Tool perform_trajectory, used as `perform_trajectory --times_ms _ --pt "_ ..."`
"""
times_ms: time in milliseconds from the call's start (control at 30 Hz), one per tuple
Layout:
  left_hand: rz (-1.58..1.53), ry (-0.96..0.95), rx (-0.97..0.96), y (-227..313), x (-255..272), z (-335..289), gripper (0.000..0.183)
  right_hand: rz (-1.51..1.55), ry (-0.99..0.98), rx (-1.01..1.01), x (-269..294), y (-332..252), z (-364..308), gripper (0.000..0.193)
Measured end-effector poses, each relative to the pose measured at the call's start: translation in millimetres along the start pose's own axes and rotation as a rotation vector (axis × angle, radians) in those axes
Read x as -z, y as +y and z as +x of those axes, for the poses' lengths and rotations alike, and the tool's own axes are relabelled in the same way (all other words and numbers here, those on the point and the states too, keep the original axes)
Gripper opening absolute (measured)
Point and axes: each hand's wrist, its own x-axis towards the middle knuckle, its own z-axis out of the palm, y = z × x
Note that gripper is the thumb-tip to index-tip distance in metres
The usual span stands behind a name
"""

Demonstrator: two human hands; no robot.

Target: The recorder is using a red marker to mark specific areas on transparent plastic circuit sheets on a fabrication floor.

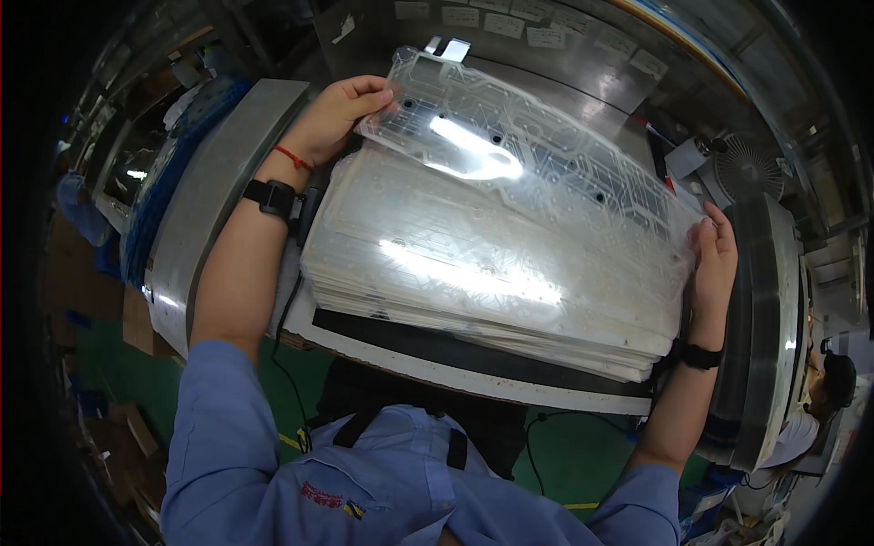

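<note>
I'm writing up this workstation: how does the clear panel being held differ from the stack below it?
The clear panel is a single thin sheet, while the stack is many layers thick. The clear panel looks more see-through; the stack looks cloudier and whitish. Both show bright reflections on top.

1 clear plastic sheet (537,150), patterned with angular lines and streaked with glare, is held by its 2 ends over the far part of a thick, layered stack of cloudy translucent sheets (482,264).
</note>
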Motion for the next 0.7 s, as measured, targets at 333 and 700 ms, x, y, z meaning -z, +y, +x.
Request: perform_trajectory --times_ms 333,700 --pt "-0.051 0.039 -0.049 -5 11 5 0.024 0.013 -0.008 -0.072 4 5 2 0.016" --pt "0.010 0.066 -0.022 0 2 1 0.028 0.036 -0.030 -0.020 10 9 3 0.014"
